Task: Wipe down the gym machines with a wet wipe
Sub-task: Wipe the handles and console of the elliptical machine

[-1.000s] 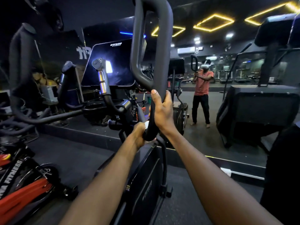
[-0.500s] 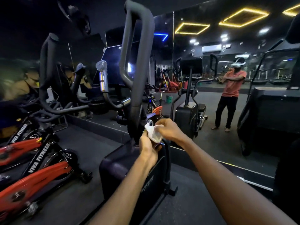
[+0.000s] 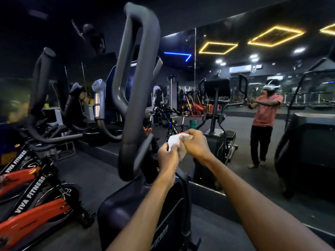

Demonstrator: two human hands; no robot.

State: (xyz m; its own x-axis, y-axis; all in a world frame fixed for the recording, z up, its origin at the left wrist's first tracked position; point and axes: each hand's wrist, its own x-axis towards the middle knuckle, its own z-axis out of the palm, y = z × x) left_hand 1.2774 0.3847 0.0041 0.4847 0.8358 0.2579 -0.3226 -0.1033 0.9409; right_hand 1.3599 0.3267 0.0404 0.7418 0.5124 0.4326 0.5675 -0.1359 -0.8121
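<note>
A white wet wipe (image 3: 176, 142) is held between both hands in front of me, just right of the machine's tall dark loop handle (image 3: 135, 84). My left hand (image 3: 167, 156) pinches the wipe's lower edge. My right hand (image 3: 196, 143) grips its upper right part, fingers curled over it. Neither hand touches the handle. Below my forearms sits the black body of the elliptical machine (image 3: 126, 211). Its second handle (image 3: 98, 104) with a silver grip stands further left.
Red and black spin bikes (image 3: 30, 205) marked VIVA FITNESS stand on the floor at the left. A wall mirror (image 3: 235, 124) ahead reflects the gym and a person in a red shirt. A large dark machine (image 3: 311, 151) fills the right side.
My right hand left the loop handle and joined my left hand on the wipe. Both hands moved right, away from the handle, and the view shifted left.
</note>
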